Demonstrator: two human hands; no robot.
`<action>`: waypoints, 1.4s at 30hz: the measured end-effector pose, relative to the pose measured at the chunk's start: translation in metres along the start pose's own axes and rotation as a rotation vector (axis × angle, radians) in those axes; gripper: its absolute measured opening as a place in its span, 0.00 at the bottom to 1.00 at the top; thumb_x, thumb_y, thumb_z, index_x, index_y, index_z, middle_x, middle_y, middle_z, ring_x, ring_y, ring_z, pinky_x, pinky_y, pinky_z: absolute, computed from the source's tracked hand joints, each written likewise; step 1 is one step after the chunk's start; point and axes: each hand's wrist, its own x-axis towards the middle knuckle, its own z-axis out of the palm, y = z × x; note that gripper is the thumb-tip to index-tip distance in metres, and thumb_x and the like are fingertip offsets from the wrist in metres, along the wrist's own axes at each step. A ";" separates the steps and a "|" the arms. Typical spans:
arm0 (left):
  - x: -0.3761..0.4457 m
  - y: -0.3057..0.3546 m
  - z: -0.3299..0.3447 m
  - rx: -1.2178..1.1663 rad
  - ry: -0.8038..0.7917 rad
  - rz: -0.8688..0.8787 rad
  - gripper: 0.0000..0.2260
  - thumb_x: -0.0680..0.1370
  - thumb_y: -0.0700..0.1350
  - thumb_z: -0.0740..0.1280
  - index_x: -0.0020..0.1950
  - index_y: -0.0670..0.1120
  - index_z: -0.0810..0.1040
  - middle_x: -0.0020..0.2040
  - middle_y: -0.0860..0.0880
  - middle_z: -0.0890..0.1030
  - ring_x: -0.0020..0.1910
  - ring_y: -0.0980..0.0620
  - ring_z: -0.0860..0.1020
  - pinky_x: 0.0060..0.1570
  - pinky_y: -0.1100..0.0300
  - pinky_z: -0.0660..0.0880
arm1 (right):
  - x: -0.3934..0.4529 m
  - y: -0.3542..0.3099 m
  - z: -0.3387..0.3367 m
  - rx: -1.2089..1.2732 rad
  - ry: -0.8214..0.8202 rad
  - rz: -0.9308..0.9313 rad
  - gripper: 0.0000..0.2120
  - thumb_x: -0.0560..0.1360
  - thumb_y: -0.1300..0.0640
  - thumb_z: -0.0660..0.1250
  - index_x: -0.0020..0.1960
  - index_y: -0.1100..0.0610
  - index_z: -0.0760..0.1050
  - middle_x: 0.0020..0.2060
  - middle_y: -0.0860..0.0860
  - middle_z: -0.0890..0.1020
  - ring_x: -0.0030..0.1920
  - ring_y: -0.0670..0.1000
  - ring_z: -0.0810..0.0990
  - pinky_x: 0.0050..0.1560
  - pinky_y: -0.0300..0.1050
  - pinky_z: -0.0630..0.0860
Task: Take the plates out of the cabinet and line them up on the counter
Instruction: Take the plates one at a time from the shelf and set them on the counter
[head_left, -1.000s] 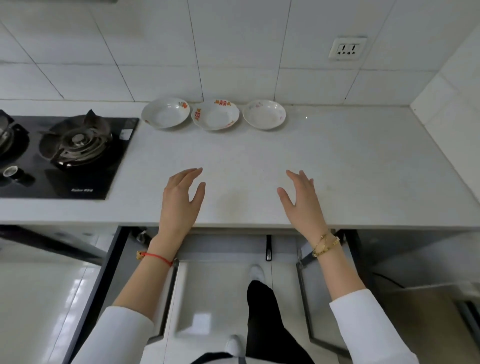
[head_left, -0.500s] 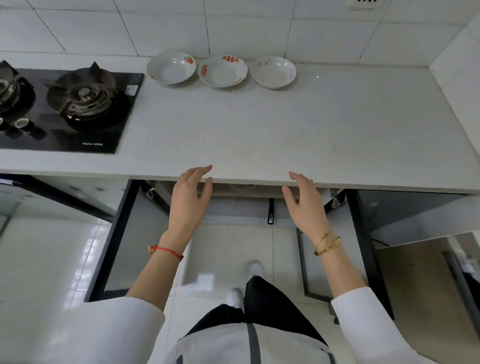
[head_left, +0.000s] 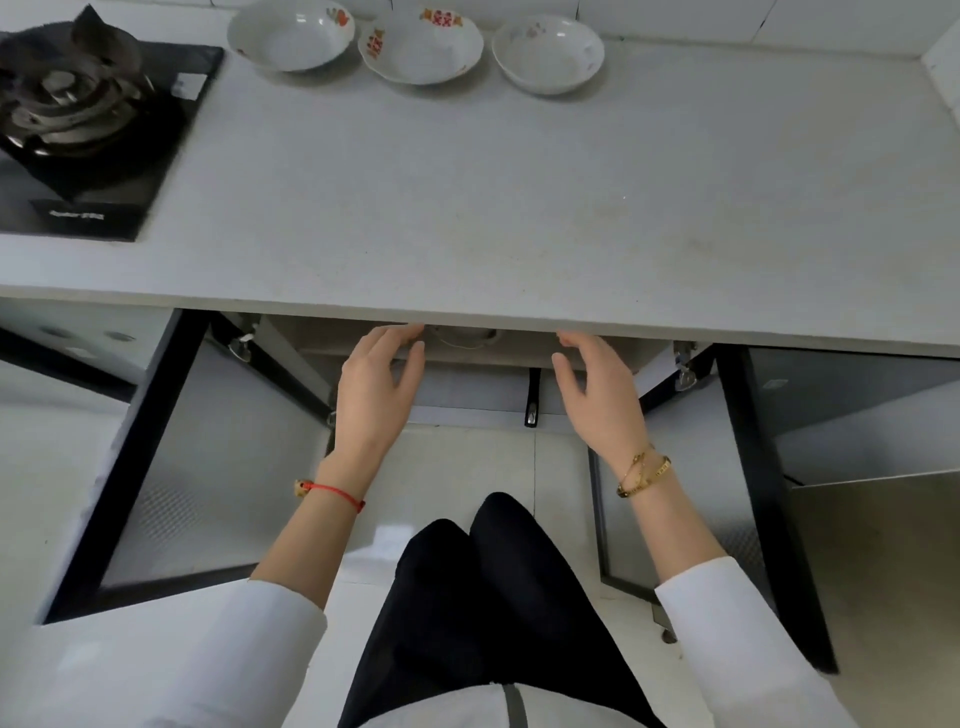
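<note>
Three white plates stand in a row at the back of the grey counter (head_left: 519, 208): a left plate (head_left: 291, 34), a middle plate (head_left: 421, 44) with red marks on its rim, and a right plate (head_left: 548, 52). Below the counter's front edge the cabinet is open. My left hand (head_left: 376, 395) and my right hand (head_left: 597, 395) reach into it with fingers apart, holding nothing. Between them, just under the counter edge, the rim of a white plate (head_left: 465, 338) shows on the shelf. The rest of it is hidden.
A black gas hob (head_left: 83, 119) sits on the counter's left end. The left cabinet door (head_left: 171, 467) and the right cabinet door (head_left: 748, 467) swing out to either side of my knees. A white tiled wall runs behind the plates.
Both hands have dropped from above the counter to below its front edge, into the open cabinet. My head has lowered and tilted down, so the plates sit higher in view.
</note>
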 end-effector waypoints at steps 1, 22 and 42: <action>-0.004 -0.012 0.010 0.001 0.003 0.004 0.12 0.81 0.45 0.62 0.62 0.47 0.79 0.57 0.53 0.81 0.58 0.57 0.77 0.58 0.62 0.74 | 0.000 0.009 0.013 0.001 -0.015 -0.004 0.17 0.81 0.52 0.57 0.66 0.56 0.71 0.62 0.49 0.77 0.64 0.48 0.73 0.66 0.41 0.67; 0.052 -0.280 0.228 0.081 0.181 0.011 0.10 0.78 0.44 0.65 0.55 0.41 0.80 0.47 0.42 0.81 0.44 0.46 0.80 0.47 0.54 0.78 | 0.097 0.234 0.274 -0.102 0.018 -0.015 0.22 0.81 0.50 0.57 0.69 0.61 0.67 0.65 0.60 0.74 0.66 0.59 0.71 0.66 0.49 0.67; 0.161 -0.305 0.284 0.181 -0.005 -0.189 0.13 0.78 0.48 0.65 0.55 0.40 0.80 0.55 0.38 0.82 0.55 0.38 0.79 0.49 0.55 0.72 | 0.225 0.238 0.315 -0.131 0.017 0.091 0.21 0.79 0.50 0.58 0.64 0.64 0.70 0.61 0.62 0.76 0.63 0.62 0.72 0.64 0.54 0.69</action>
